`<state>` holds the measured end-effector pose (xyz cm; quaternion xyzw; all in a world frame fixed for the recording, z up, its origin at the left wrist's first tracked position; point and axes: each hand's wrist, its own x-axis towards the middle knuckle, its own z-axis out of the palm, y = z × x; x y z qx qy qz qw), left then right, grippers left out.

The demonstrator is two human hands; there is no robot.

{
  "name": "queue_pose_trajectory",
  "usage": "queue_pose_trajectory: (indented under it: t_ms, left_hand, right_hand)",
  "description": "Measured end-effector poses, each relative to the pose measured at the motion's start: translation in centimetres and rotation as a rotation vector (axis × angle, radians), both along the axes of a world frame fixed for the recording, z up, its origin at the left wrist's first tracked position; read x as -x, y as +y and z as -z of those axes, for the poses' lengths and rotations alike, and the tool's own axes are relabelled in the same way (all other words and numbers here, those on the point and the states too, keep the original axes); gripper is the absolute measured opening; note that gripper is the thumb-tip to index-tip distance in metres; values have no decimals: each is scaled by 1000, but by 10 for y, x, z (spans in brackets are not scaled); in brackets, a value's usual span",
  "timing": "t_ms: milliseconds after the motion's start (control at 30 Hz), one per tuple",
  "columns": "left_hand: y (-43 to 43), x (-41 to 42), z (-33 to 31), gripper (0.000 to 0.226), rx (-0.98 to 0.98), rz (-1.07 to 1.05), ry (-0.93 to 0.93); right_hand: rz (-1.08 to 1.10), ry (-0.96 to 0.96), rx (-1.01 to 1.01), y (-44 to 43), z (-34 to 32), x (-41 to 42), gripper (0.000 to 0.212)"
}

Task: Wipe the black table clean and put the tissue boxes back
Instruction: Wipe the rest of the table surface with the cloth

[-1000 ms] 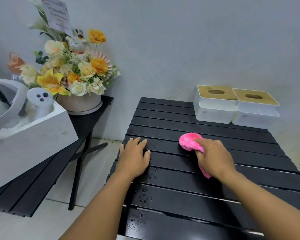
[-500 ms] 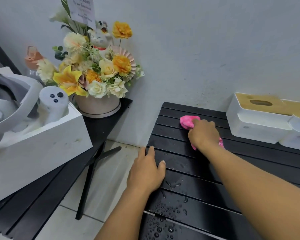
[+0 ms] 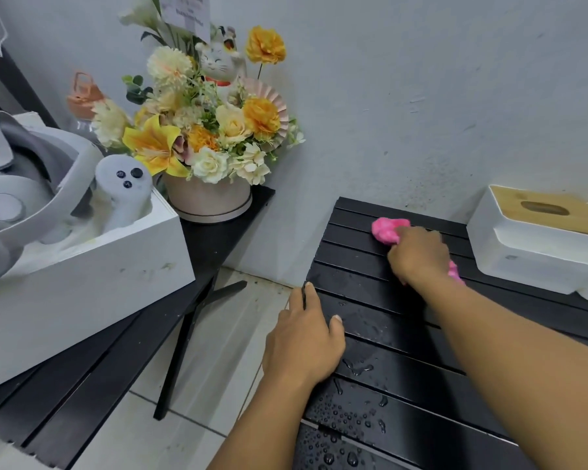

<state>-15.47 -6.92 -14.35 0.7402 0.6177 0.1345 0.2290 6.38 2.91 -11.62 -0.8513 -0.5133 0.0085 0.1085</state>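
The black slatted table fills the lower right, with water drops on its near slats. My right hand presses a pink cloth onto the far left slats, close to the wall. My left hand lies flat on the table's left edge, fingers apart, holding nothing. A white tissue box with a wooden lid stands on the table at the right, just beside my right hand. A second box behind it is cut off by the frame edge.
A second black table at the left carries a flower arrangement with a cat figure and a white box with a headset and controller. Between the tables is tiled floor. A grey wall backs both tables.
My right hand has slid the pink cloth from the table's middle toward the far left corner. The view has swung left, so the tissue boxes now sit at the right edge.
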Motion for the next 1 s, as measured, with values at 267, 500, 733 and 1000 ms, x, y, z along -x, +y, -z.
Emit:
queue_pose_trajectory:
  t_ms: [267,500,733,1000]
  left_hand:
    - [2,2,3,74,9,20,-11]
    - [0,1,-2,72,31,18,13]
    - [2,0,2,73,13,10,-2]
    - [0,1,4,72,-18,4,-1]
  right_hand:
    - [-647,19,-21,-11,8,68,44]
    - [58,-1,23,-31,1,-31,64]
    - [-297,-68,-25,-24,10,58,52]
    - [-310,-114,6,-13,2,11,52]
